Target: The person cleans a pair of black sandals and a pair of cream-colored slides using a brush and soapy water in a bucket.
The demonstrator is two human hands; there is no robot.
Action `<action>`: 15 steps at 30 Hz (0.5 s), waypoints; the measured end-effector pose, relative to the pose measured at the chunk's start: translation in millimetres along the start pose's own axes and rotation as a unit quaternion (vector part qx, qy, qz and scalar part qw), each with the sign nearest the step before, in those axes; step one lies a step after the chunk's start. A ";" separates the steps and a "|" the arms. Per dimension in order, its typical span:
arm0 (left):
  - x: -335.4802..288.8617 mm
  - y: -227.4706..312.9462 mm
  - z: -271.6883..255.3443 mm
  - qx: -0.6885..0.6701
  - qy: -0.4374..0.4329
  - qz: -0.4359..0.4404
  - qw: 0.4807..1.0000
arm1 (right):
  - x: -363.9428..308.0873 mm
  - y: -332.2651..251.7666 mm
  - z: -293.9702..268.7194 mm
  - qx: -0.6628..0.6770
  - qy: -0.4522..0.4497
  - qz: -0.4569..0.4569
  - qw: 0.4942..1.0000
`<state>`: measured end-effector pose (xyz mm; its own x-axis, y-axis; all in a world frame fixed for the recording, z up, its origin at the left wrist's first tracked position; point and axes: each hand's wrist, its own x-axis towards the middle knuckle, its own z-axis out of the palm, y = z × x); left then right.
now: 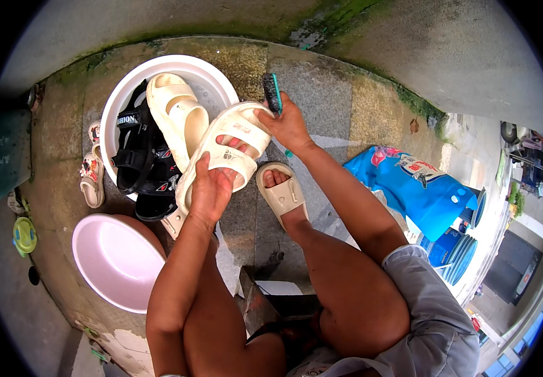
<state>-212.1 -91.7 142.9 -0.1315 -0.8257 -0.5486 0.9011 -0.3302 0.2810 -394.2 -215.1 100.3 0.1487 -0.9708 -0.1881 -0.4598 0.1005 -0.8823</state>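
Note:
A cream two-strap sandal (244, 133) is held up at an angle in front of me, dark smudges on its straps. My left hand (211, 191) grips it near one end, some fingers showing through the strap openings. At its other end, my right hand (290, 129) is closed around a scrub brush (272, 93) with a teal back and dark bristles; its thumb side touches the sandal's edge. A matching cream sandal (169, 103) leans in a white basin (109, 107) beside black strapped sandals (134, 147). Part of the basin is hidden behind the footwear.
A pale pink basin (117, 264) tilts at the left, near small decorated clogs (92, 179). On the right stand a blue plastic bag (409, 188) and a blue bucket (456, 254). My sandalled foot (284, 195) rests on the paving. A mossy wall (422, 56) closes the far side.

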 end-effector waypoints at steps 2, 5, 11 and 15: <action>-2.5 -1.1 -2.5 0.009 0.022 0.003 1.000 | -2.9 -1.9 0.7 -0.036 -0.002 0.005 0.999; -4.7 1.6 1.7 0.027 0.047 0.016 0.998 | -4.8 2.3 -5.8 -0.041 -0.015 -0.009 0.999; -23.6 57.1 18.9 0.136 0.089 0.110 0.981 | -15.4 -24.0 -0.8 0.050 -0.132 -0.034 0.989; -56.0 89.8 78.3 0.413 0.140 0.257 0.862 | -16.4 -34.9 -0.4 0.130 -0.104 0.026 0.986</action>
<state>-156.2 -111.0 260.6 0.4070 -0.8556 -0.3199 0.1940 -0.2612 0.9456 -380.9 -202.9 134.4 0.3204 -0.8998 -0.2961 -0.2350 0.2273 -0.9450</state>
